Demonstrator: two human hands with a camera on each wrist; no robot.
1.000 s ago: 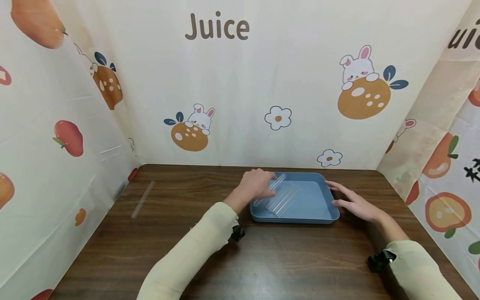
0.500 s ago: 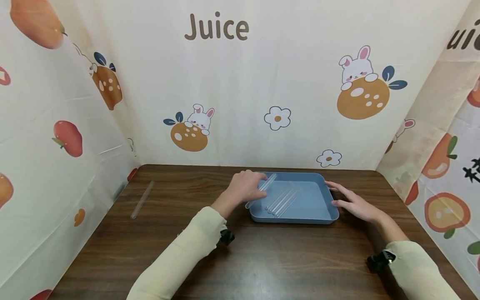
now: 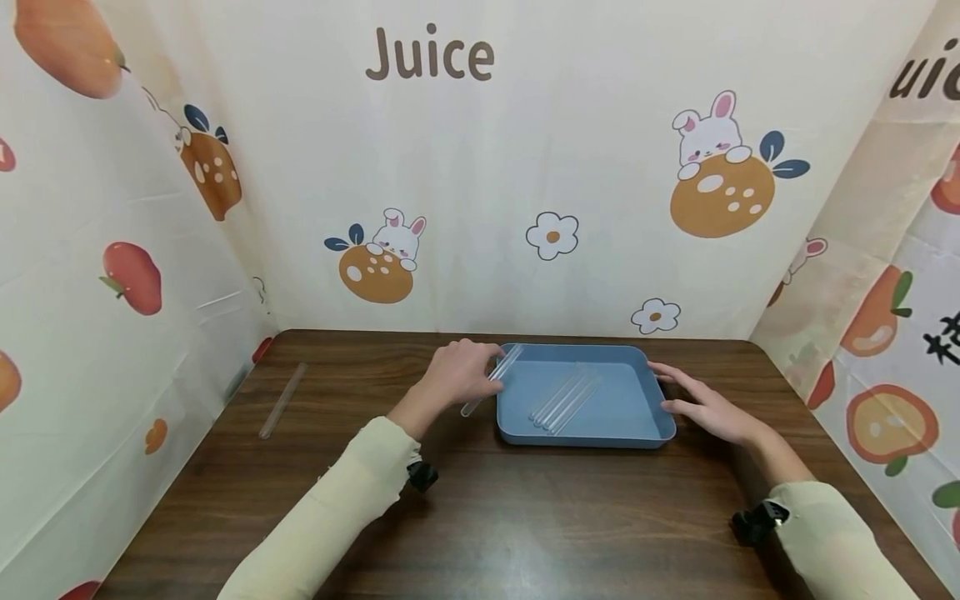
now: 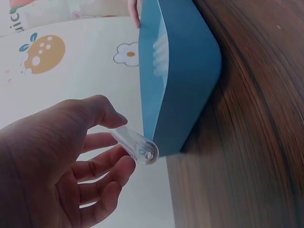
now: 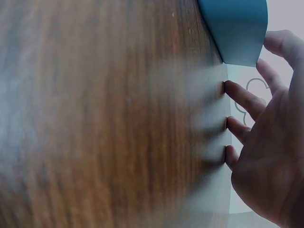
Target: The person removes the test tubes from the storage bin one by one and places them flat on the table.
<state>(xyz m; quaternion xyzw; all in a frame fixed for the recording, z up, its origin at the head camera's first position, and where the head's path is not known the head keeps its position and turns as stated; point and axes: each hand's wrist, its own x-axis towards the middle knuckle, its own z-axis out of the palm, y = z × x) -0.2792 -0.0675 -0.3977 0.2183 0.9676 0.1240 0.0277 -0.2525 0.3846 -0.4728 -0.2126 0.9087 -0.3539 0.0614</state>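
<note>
Shifted to the tray's (image 3: 633, 398) left rim, the left hand's (image 3: 457, 372) pinched tube (image 3: 510, 360) could slip if gripped loosely, the right hand's (image 3: 705, 406) fingers extended.

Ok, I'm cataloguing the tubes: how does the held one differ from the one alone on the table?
The held tube is pinched by the left hand; the lone tube is untouched. The held tube is raised; the lone tube lies on the table. Both look clear.

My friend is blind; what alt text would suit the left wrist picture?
A left hand pinches a clear tube, its round end in full view. Higher in the picture, a blue tray with more clear tubes inside sits on a dark wooden table.
</note>
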